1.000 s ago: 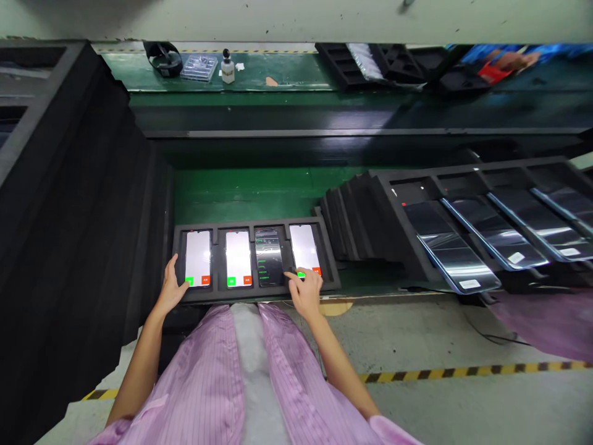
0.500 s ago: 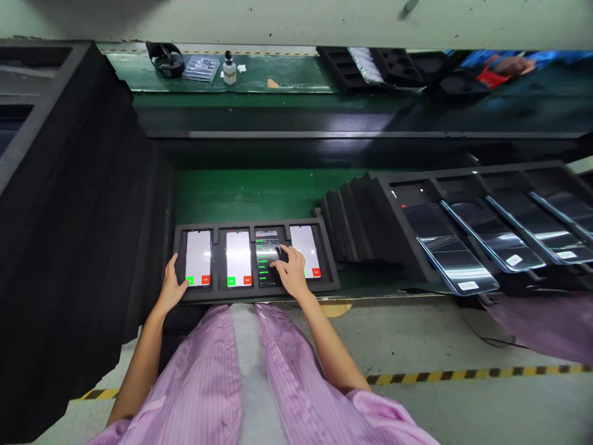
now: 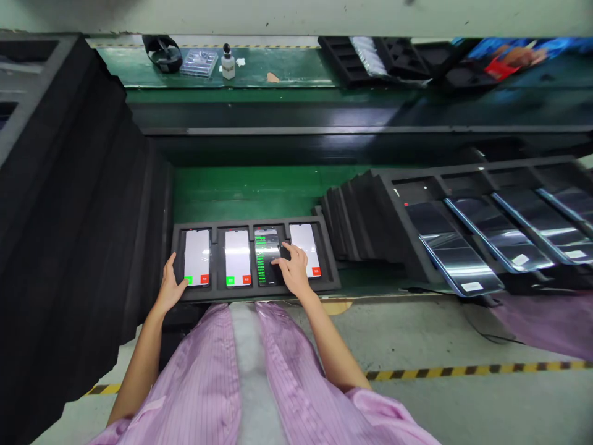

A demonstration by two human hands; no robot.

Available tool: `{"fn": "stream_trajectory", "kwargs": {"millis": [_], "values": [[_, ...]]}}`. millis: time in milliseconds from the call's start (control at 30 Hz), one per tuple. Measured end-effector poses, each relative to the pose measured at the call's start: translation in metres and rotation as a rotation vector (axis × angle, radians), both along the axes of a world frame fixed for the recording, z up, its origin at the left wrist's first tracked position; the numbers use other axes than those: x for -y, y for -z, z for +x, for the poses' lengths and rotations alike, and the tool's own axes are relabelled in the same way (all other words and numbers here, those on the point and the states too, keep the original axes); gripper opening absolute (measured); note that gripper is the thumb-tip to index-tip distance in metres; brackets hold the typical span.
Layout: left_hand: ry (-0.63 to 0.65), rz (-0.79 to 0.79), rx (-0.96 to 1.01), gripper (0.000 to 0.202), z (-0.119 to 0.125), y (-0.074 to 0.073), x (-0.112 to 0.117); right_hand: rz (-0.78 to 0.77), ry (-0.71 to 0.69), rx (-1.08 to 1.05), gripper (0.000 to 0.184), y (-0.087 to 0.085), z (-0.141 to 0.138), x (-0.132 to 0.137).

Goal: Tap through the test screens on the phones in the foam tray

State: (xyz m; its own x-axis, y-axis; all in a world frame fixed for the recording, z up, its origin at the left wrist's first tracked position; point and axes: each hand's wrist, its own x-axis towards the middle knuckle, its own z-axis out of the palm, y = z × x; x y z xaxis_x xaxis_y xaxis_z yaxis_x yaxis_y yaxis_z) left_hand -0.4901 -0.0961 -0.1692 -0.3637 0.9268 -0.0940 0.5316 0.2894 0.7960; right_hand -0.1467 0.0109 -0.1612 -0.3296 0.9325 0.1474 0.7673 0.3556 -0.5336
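Observation:
A black foam tray (image 3: 215,259) lies before me, with smartphones face up in its slots. The leftmost phone (image 3: 197,253), the one beside it (image 3: 238,253) and the rightmost phone (image 3: 304,238) have white screens with coloured buttons at the bottom. Rows of green text fill the left side of a dark-screened phone (image 3: 267,259). My left hand (image 3: 171,286) rests at the tray's left end, fingers apart, its thumb by the leftmost phone's green button. Over the gap between the dark phone and the rightmost one is my right hand (image 3: 294,269), fingers spread, fingertips at the dark screen's right edge.
Tall black foam trays (image 3: 78,204) are stacked at the left. On the right, a tilted tray stack (image 3: 356,216) bears more dark phones (image 3: 451,247). Across the bench sit a small bottle (image 3: 228,64), a clear plastic box (image 3: 199,63) and another person's hand (image 3: 519,57).
On the dark-screened phone the green text has changed to tighter, more numerous rows. My right hand has shifted very slightly; my left hand stays at the tray's end. The view has moved slightly.

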Motion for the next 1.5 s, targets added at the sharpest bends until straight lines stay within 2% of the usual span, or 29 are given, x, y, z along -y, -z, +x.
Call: {"fn": "stream_trajectory", "kwargs": {"millis": [133,333,567,767,900,1033,1133,1267,1500], "values": [[0.007,0.0,0.003,0.078,-0.001,0.0,0.0,-0.051,-0.013,0.047,0.045,0.001,0.0,-0.001],[0.016,-0.026,-0.019,0.077,-0.001,-0.002,0.0,0.039,0.158,0.154,0.043,0.004,0.0,-0.003],[0.009,-0.021,-0.038,0.078,-0.001,0.0,0.0,0.08,0.164,0.114,0.041,0.001,0.008,0.005],[0.014,0.02,-0.064,0.077,-0.002,0.003,0.0,0.05,0.091,0.068,0.039,-0.003,0.006,0.011],[0.024,0.028,-0.068,0.077,-0.002,0.004,0.0,0.004,0.078,0.022,0.04,-0.004,-0.003,0.013],[0.024,0.024,-0.065,0.077,-0.002,0.004,0.0,-0.043,0.19,-0.035,0.054,-0.008,-0.021,0.012],[0.018,0.024,-0.057,0.077,-0.001,0.003,0.0,-0.089,0.27,0.013,0.056,-0.014,-0.037,0.009],[0.013,0.023,-0.043,0.078,-0.001,0.003,0.0,-0.134,0.308,0.095,0.058,-0.019,-0.05,0.006],[0.009,0.027,-0.06,0.077,0.0,0.004,-0.001,-0.159,0.332,0.13,0.06,-0.015,-0.055,0.003]]}}
